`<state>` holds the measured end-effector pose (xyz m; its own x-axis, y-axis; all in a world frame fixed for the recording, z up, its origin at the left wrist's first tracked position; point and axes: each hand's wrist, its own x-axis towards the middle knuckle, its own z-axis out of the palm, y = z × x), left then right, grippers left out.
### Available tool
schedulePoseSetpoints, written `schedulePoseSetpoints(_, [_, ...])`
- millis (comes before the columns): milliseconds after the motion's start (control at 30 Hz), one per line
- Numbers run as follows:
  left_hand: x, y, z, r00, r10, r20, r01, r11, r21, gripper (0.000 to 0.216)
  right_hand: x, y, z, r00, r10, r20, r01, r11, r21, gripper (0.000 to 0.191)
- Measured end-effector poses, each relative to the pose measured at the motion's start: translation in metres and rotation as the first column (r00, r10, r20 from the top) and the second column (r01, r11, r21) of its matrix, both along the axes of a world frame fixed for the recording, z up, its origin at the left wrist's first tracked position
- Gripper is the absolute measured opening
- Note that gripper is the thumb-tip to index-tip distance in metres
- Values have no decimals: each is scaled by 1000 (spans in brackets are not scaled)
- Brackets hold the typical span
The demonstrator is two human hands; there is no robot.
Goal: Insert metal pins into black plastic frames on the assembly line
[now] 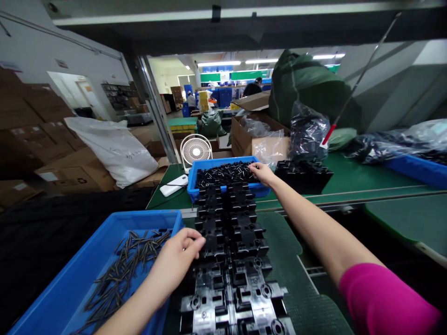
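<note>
Two rows of black moulded plastic parts (228, 260) run away from me down the middle of the bench. Beside the left row is my left hand (179, 253), its fingers curled in and the thumb pressed to them; whatever is inside is hidden. At the far end, my right hand (262, 173) reaches to the right side of a blue bin (193, 190) full of small black pieces (223, 174). Its fingertips are pinched together at the pieces, and what they hold is too small to make out. Under my left forearm, a larger blue tray (104, 246) holds many thin dark metal pins (129, 260).
A white fan (196, 150) and a white power bank-like block (173, 185) stand left of the bin. More black parts (303, 176) are stacked to its right. Behind are an open carton (244, 135) and a green sack (307, 93). A red-tipped rod (328, 134) hangs at right.
</note>
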<state>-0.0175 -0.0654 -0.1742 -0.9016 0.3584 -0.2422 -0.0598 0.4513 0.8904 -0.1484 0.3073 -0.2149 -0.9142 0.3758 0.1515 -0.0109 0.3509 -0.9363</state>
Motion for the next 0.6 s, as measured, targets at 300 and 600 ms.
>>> schedulePoseSetpoints(300, [-9,-33,3,851,210,481,-412,835,364,34,130,-55,41,817,576,29,-558,802,-215,33])
schedulePoseSetpoints(600, [-8,-28,-5,931,171,324,-275,910,310,33,193,-86,42,674,679,292,-731,671,128,29])
